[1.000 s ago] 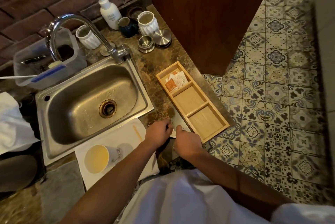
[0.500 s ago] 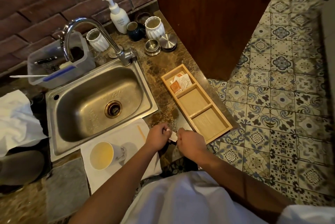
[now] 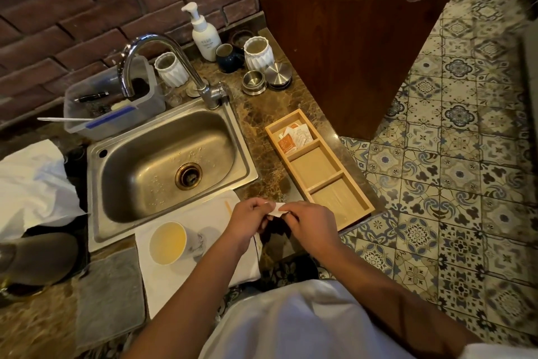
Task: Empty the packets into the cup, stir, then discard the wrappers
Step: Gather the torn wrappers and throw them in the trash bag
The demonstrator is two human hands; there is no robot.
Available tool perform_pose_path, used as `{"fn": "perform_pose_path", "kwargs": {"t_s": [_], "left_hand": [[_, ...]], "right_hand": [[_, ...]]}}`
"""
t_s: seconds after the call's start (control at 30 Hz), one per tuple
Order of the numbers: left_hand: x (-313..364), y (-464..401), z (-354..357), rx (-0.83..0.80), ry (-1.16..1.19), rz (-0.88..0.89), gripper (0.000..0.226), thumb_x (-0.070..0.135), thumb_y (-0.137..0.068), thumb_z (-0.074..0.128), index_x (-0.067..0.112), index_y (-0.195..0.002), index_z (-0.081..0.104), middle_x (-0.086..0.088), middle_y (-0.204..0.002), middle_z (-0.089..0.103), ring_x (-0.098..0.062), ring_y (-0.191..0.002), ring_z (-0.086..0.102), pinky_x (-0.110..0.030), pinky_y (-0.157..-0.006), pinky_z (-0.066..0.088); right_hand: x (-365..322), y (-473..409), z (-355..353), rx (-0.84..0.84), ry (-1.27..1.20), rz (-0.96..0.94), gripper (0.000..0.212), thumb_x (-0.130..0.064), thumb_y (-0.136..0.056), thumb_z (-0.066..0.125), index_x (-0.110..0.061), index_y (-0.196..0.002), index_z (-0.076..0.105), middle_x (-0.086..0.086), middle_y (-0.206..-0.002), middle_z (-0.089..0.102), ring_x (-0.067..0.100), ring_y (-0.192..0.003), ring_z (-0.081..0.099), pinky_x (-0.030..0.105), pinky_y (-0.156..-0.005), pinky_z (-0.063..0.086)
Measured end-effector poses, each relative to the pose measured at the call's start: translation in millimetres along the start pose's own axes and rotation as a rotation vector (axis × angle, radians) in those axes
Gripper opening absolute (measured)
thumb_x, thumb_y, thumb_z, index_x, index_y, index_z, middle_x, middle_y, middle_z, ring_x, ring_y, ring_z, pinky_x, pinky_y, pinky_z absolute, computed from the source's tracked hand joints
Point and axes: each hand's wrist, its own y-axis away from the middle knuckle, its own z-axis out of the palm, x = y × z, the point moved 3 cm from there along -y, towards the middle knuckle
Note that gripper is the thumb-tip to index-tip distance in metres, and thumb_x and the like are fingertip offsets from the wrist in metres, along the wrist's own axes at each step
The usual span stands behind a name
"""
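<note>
A small white packet point(image 3: 277, 209) is pinched between my left hand point(image 3: 251, 217) and my right hand point(image 3: 309, 220), just above the counter's front edge. To their left a pale cup point(image 3: 168, 242) with yellowish liquid stands on a white cloth point(image 3: 203, 207). A thin wooden stirrer point(image 3: 228, 207) lies on that cloth by my left hand. A wooden tray point(image 3: 361, 204) with three compartments sits to the right; its far compartment holds white and orange packets point(image 3: 294, 139).
A steel sink point(image 3: 166, 166) with a curved tap point(image 3: 163, 67) fills the middle. Behind it stand a soap pump bottle point(image 3: 203, 35), white ribbed pots, a dark cup, metal lids and a plastic tub point(image 3: 110, 114). Patterned floor tiles lie right of the counter.
Both hands drew back from beside the tray toward me and lifted the white packet off the counter. The camera view shifted a little.
</note>
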Motion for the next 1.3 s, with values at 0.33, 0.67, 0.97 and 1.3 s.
{"fn": "perform_pose_path", "kwargs": {"t_s": [0.33, 0.67, 0.97, 1.3], "left_hand": [[10, 48, -48, 0.184, 0.246, 0.107, 0.015, 0.016, -0.096, 0.066, 0.005, -0.094, 0.077, -0.007, -0.066, 0.059, -0.014, -0.052, 0.041, -0.028, -0.051, 0.035], [-28, 109, -114, 0.341, 0.439, 0.188, 0.015, 0.011, -0.097, 0.062, 0.007, -0.094, 0.076, -0.004, -0.068, 0.068, -0.012, -0.049, 0.045, -0.022, -0.047, 0.037], [-114, 184, -198, 0.547, 0.596, 0.174, 0.014, 0.014, -0.098, 0.062, 0.008, -0.096, 0.076, -0.001, -0.07, 0.069, -0.012, -0.05, 0.045, -0.021, -0.046, 0.036], [-227, 266, -259, 0.695, 0.68, 0.08, 0.02, 0.02, -0.096, 0.065, 0.017, -0.083, 0.08, -0.019, -0.079, 0.066, -0.017, -0.056, 0.047, -0.029, -0.051, 0.038]], "right_hand": [[-29, -2, -23, -0.075, -0.398, 0.109, 0.026, -0.046, -0.091, 0.068, -0.025, -0.077, 0.073, -0.013, -0.059, 0.063, 0.002, -0.056, 0.06, 0.019, -0.056, 0.046], [-100, 5, -2, -0.285, -0.642, 0.085, 0.028, -0.025, -0.099, 0.063, -0.009, -0.078, 0.07, -0.003, -0.061, 0.069, 0.003, -0.047, 0.058, 0.014, -0.049, 0.043], [-192, 50, 59, -0.435, -0.721, 0.054, 0.019, -0.025, -0.091, 0.073, -0.011, -0.079, 0.073, 0.001, -0.06, 0.069, 0.007, -0.047, 0.054, 0.021, -0.047, 0.045], [-260, 125, 150, -0.598, -0.68, 0.059, 0.017, -0.025, -0.092, 0.072, -0.015, -0.078, 0.073, 0.014, -0.067, 0.069, 0.015, -0.052, 0.054, 0.03, -0.049, 0.042]]}}
